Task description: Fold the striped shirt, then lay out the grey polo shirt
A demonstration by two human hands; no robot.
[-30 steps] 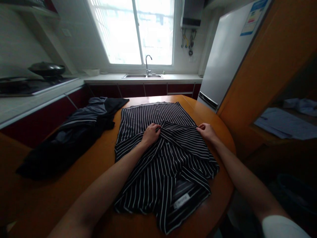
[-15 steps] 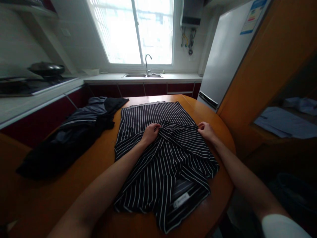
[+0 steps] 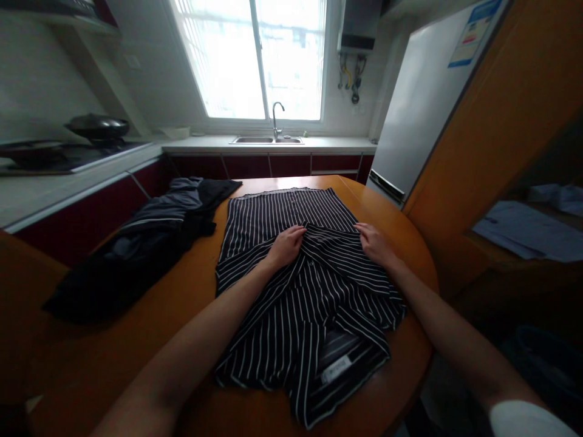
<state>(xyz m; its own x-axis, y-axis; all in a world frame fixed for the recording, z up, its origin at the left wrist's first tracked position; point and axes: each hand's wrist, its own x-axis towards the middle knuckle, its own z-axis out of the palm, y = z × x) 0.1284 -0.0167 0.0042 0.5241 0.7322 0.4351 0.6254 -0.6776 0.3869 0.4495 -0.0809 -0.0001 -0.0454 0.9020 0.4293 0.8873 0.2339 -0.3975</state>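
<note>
A black shirt with white stripes [image 3: 291, 209] lies spread on the wooden table [image 3: 182, 291], its collar and white label toward me. Both sleeves are folded inward across its front. My left hand [image 3: 288, 243] pinches the cuff end of the sleeve near the shirt's middle. At the shirt's right side, my right hand [image 3: 372, 241] pinches the same folded sleeve by its upper edge. The fabric between the two hands lies fairly flat, and some creases run below it toward the collar.
Dark grey and black clothes [image 3: 150, 243] lie heaped on the table's left part. Beyond the table are a counter with a sink [image 3: 255, 140] and a stove holding a wok [image 3: 98, 127]. A fridge [image 3: 423, 103] stands at the right, near a shelf with papers [image 3: 523, 227].
My right hand has moved slightly left along the sleeve, toward my left hand. The left hand keeps its pinch on the cuff. The whole view has shifted a little.
</note>
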